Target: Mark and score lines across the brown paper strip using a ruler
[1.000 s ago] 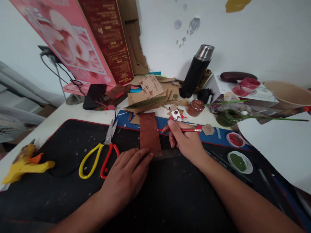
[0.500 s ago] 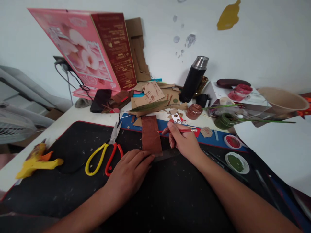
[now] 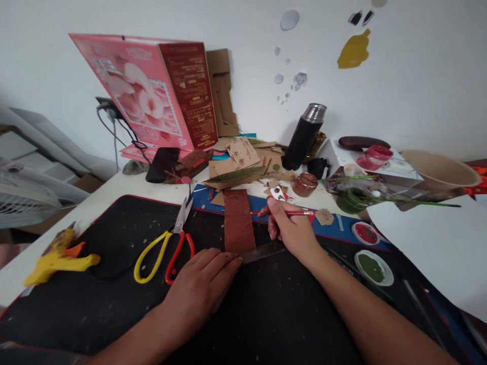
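Note:
A brown painted strip [image 3: 239, 223] lies across the black mat, its far end on a blue board. Over its near end rests a clear ruler [image 3: 264, 252]. My left hand [image 3: 203, 281] lies flat, its fingertips on the ruler and the strip's lower edge; its thumb is hidden. In my right hand [image 3: 291, 228] is a red pencil [image 3: 294, 213], held nearly level, pointing left at the strip's right edge. The fingers of that hand are stained brown. Scissors [image 3: 178, 228] with one yellow and one red handle lie open left of the strip.
A yellow glue gun [image 3: 63, 256] lies at the left. Behind the mat are cardboard scraps [image 3: 241, 152], a brown paint jar [image 3: 304, 184], a black flask [image 3: 304, 137] and a pink box [image 3: 144, 96]. Paint lids [image 3: 373, 268] sit at the right.
The camera view has tilted up slightly, so everything appears lower in the picture. Both hands keep nearly the same places beside the strip, the pencil still in my right hand.

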`<action>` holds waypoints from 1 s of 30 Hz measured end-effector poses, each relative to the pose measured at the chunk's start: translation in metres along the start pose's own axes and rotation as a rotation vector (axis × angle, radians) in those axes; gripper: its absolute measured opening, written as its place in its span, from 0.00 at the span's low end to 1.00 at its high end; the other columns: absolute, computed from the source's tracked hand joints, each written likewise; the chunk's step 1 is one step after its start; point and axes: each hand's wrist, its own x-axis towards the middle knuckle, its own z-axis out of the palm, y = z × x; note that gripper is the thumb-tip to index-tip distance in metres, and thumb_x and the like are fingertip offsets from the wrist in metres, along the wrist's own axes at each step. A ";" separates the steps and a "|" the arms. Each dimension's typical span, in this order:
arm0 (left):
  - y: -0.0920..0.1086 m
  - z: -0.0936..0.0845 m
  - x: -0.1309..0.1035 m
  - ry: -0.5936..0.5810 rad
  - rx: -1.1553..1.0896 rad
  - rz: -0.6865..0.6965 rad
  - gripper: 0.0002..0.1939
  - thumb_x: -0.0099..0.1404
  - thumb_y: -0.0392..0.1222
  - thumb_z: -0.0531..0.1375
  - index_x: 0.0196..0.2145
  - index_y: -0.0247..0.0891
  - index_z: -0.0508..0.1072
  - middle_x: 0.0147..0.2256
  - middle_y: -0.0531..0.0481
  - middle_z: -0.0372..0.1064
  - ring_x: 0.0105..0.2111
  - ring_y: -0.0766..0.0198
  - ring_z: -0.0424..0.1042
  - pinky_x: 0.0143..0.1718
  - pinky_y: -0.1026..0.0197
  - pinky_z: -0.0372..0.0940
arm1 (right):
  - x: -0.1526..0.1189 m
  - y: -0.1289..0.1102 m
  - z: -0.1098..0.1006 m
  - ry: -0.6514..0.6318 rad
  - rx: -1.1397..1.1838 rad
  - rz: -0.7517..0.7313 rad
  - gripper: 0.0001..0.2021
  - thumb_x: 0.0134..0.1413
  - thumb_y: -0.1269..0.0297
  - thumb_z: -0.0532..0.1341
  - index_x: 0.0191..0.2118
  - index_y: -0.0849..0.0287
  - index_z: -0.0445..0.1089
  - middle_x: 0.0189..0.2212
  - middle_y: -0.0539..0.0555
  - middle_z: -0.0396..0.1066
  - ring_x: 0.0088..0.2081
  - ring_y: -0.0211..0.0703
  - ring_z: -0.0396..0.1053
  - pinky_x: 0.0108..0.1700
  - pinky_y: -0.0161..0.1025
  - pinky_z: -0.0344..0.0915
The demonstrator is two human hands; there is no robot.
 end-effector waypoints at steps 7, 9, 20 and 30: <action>-0.001 -0.004 -0.006 0.020 -0.088 -0.005 0.14 0.76 0.31 0.53 0.54 0.35 0.73 0.46 0.45 0.80 0.38 0.61 0.78 0.35 0.59 0.76 | 0.001 -0.006 -0.003 0.007 0.020 0.003 0.27 0.67 0.38 0.56 0.32 0.58 0.76 0.14 0.45 0.64 0.16 0.36 0.63 0.19 0.34 0.54; -0.001 -0.004 -0.006 0.046 -0.112 -0.023 0.13 0.76 0.31 0.53 0.53 0.35 0.74 0.44 0.46 0.81 0.37 0.61 0.79 0.35 0.61 0.76 | 0.001 -0.008 -0.003 0.005 0.028 0.011 0.27 0.67 0.38 0.56 0.32 0.58 0.75 0.14 0.45 0.64 0.16 0.35 0.63 0.19 0.34 0.54; -0.008 -0.018 0.015 0.145 -0.283 -0.294 0.12 0.80 0.38 0.51 0.43 0.40 0.74 0.33 0.52 0.78 0.30 0.69 0.79 0.30 0.71 0.73 | 0.002 -0.015 -0.008 -0.044 0.119 0.124 0.25 0.66 0.40 0.58 0.33 0.57 0.76 0.14 0.46 0.64 0.16 0.35 0.63 0.18 0.33 0.52; -0.008 -0.020 0.014 0.101 -0.332 -0.254 0.12 0.80 0.38 0.51 0.44 0.39 0.75 0.32 0.53 0.78 0.29 0.71 0.78 0.28 0.72 0.71 | 0.004 -0.004 -0.003 -0.058 0.120 0.146 0.23 0.67 0.42 0.58 0.30 0.57 0.75 0.13 0.45 0.63 0.15 0.35 0.63 0.18 0.34 0.54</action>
